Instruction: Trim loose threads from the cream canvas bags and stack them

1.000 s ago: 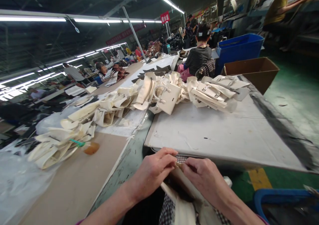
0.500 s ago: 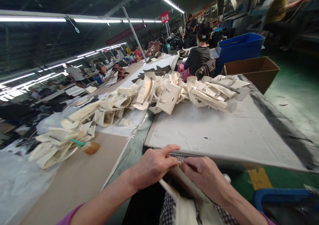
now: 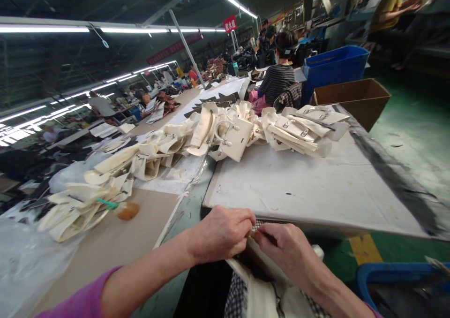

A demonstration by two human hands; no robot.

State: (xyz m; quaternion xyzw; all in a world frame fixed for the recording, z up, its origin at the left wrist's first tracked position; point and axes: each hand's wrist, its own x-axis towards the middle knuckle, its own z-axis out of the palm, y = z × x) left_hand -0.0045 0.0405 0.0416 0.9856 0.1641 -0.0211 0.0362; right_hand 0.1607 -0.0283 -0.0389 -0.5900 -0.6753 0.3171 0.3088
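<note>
R hand (image 3: 286, 243) pinches rim of cream bag (image 3: 262, 297), L hand (image 3: 225, 233) curled at same rim, can't tell L hold, bag over checked cloth (image 3: 237, 290), nr front edge of white tabletop (image 3: 312, 191), bag pile (image 3: 232, 140) well back fr. that edge.

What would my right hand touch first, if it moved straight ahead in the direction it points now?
Probably the left hand, close ahead of the right hand at the edge of the cream piece; the exact depth between them is unclear.
</note>
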